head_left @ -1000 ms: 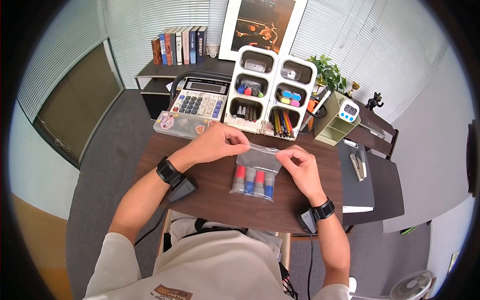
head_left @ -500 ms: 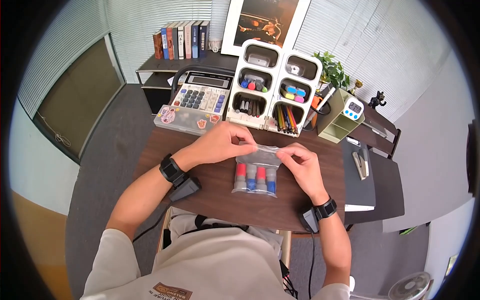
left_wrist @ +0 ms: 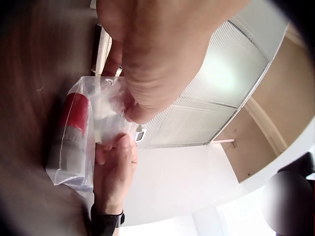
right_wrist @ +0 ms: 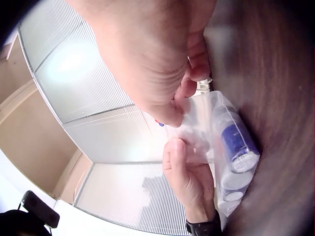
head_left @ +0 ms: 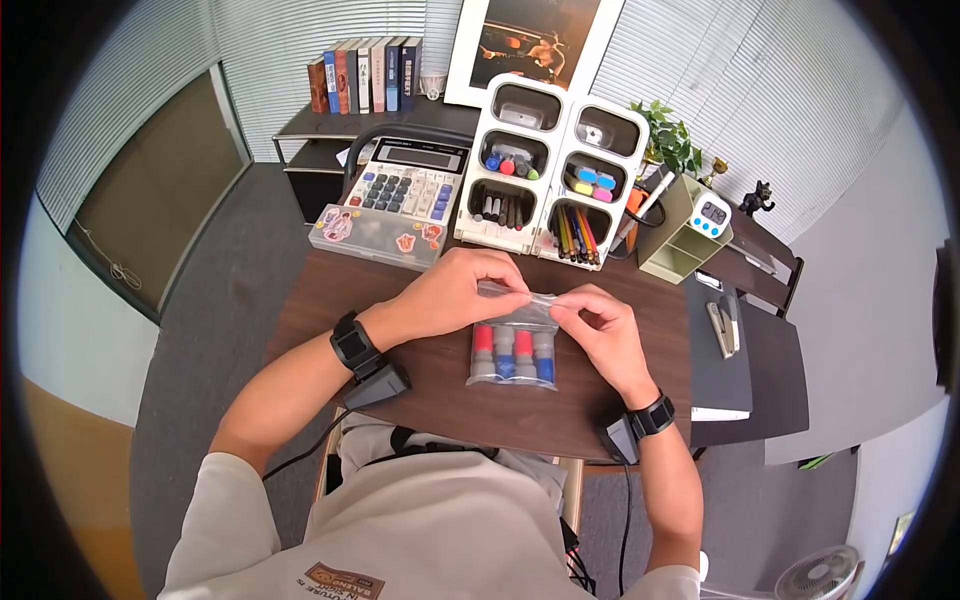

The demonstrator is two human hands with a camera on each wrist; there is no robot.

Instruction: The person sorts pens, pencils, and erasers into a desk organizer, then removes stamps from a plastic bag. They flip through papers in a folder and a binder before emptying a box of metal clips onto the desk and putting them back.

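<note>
A clear plastic zip bag (head_left: 515, 318) lies on the desk with its top edge lifted. Inside it sit several short grey cylinders (head_left: 504, 345), side by side, with red or blue sections; their exact kind does not show. My left hand (head_left: 462, 290) pinches the top edge between thumb and forefinger, near its middle. At the right end of that edge, my right hand (head_left: 606, 335) pinches the plastic too. Little space separates the two thumbs. A red-and-grey cylinder (left_wrist: 74, 118) shows through the film in the left wrist view, a blue one (right_wrist: 238, 140) in the right wrist view.
Behind the hands stands a white organizer (head_left: 547, 160) with pens and markers. To its left are a large calculator (head_left: 405, 190) and a stickered pencil case (head_left: 375, 235). A green shelf (head_left: 675, 235) with a timer (head_left: 710, 214) and a stapler (head_left: 722, 328) are at right.
My left hand has slid rightward along the bag's top edge, closer to my right hand. The right hand stays nearly in place, still pinching the corner.
</note>
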